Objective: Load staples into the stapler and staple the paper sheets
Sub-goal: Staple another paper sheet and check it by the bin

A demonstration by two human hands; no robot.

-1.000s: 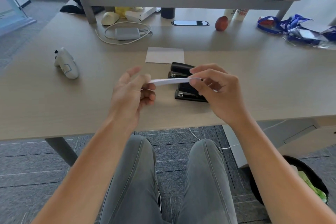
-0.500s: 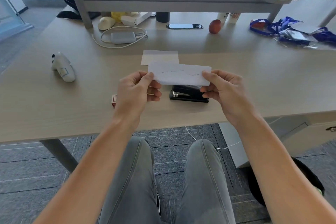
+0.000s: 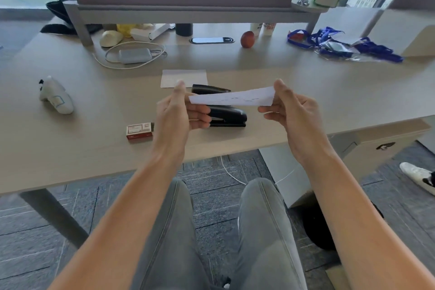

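Note:
A white paper slip with faint marks hangs above the desk, tilted up to the right. My left hand pinches its left end and my right hand pinches its right end. Below the slip a black stapler lies on the desk, partly hidden by the paper and my left fingers; its upper arm shows behind the slip. A red and white staple box sits left of my left wrist. Another white sheet lies flat farther back.
A white game controller lies at the left. Farther back are a grey charger with coiled cable, a red apple and blue lanyards. A monitor shelf spans the back. The desk front edge runs over my knees.
The paper slip, edge-on a second ago, was turned to face me and is now tilted with its right end higher. My hands moved apart along it. The staple box came into view.

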